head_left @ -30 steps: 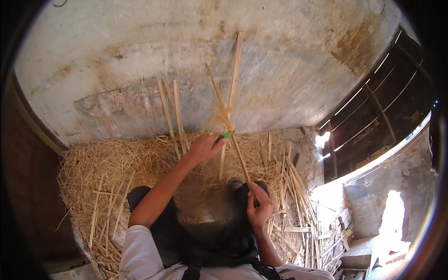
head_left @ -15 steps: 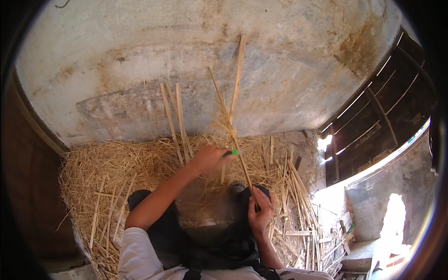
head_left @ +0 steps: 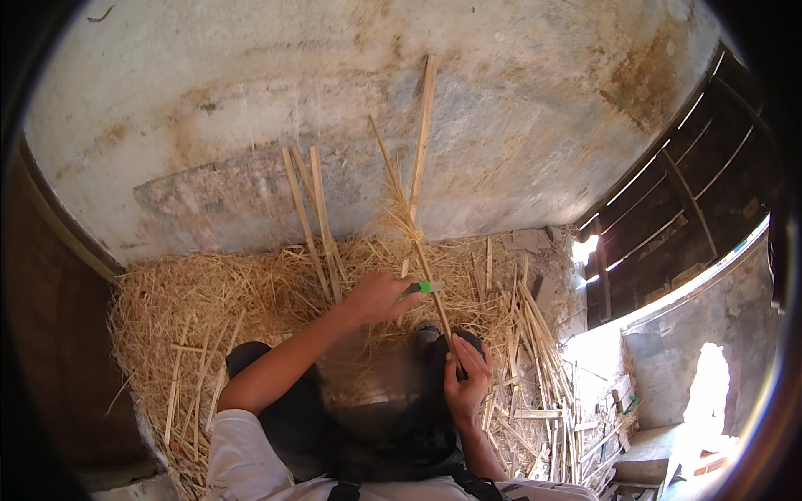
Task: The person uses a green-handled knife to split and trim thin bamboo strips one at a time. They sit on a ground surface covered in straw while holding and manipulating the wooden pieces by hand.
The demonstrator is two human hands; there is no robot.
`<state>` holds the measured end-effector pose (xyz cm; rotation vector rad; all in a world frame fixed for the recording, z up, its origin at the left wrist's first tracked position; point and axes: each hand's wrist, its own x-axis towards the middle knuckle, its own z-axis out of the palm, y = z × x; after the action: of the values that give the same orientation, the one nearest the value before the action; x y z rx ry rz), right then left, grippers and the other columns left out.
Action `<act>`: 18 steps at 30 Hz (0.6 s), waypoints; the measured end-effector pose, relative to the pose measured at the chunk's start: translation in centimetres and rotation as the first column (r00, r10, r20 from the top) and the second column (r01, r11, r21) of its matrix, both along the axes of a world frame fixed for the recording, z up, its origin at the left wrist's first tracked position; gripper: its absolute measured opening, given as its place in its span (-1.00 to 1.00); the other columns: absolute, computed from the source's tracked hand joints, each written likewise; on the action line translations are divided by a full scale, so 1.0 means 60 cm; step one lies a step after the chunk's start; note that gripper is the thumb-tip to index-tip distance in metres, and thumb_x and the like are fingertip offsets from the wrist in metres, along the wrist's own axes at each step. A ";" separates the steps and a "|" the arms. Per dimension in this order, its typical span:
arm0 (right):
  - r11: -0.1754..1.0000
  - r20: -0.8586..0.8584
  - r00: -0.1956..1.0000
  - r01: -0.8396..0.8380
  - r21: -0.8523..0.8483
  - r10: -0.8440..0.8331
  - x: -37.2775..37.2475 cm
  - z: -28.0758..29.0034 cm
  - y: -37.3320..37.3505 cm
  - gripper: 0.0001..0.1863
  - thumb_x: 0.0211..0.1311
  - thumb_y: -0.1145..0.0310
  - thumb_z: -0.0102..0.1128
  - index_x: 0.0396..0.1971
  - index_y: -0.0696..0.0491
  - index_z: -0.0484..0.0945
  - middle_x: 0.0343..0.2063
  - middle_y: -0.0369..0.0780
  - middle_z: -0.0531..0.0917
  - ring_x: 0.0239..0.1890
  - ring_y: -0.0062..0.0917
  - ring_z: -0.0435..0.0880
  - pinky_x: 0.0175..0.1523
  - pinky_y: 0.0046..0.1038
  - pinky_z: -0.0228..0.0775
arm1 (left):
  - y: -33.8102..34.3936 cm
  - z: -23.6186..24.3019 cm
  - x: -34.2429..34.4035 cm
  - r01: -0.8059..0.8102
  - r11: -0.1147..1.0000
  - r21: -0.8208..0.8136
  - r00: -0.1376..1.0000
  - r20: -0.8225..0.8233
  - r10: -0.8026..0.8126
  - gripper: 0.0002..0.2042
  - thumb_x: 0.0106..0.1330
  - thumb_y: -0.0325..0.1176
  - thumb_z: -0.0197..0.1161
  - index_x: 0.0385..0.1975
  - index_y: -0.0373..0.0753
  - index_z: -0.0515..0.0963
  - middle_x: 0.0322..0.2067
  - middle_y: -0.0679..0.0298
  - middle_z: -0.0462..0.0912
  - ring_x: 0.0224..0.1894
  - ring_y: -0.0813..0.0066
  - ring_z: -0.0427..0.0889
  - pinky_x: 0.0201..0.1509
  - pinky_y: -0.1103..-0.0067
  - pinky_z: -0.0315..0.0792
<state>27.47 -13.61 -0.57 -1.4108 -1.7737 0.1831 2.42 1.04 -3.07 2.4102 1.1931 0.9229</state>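
Strip (head_left: 422, 259) of split bamboo ran up from the lap to the wall, held at both ends of its lower stretch. Far left, straw (head_left: 192, 292) lay heaped over the floor, with loose slats scattered through it. Next across, two slats (head_left: 313, 209) leaned against the stained wall (head_left: 251, 100), side by side and nearly touching. Then the left hand (head_left: 380, 296) was out ahead, clenched on a knife (head_left: 426, 287) with a green handle, its tip right against the strip. Another long slat (head_left: 426, 125) stood upright on the wall behind, crossing the strip where a tuft of shavings hung. Below and to the right, the right hand (head_left: 466, 380) was wrapped around the strip's near end, thumb along it, just above the dark-clad knee. Further right, a pile (head_left: 535, 351) of cut slats lay fanned over the straw, and beyond it a slatted shutter (head_left: 668, 192) let in bright light.
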 end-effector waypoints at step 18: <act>1.000 0.011 1.000 -0.010 0.013 0.010 -0.008 0.005 -0.001 -0.60 0.28 0.55 0.37 0.12 0.03 0.80 -0.01 -0.19 0.86 0.19 -0.39 0.80 0.56 -0.06 0.20 | 0.051 0.036 -0.040 -0.200 0.957 -0.212 0.977 0.031 0.211 -0.39 0.68 0.16 0.03 -0.29 -0.35 0.70 -0.70 0.06 0.57 -0.65 0.03 0.61 -0.47 0.19 0.50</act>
<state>26.98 -13.67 -0.28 -1.3961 -1.7884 0.1692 0.01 4.10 -0.90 2.1150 1.4638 0.8668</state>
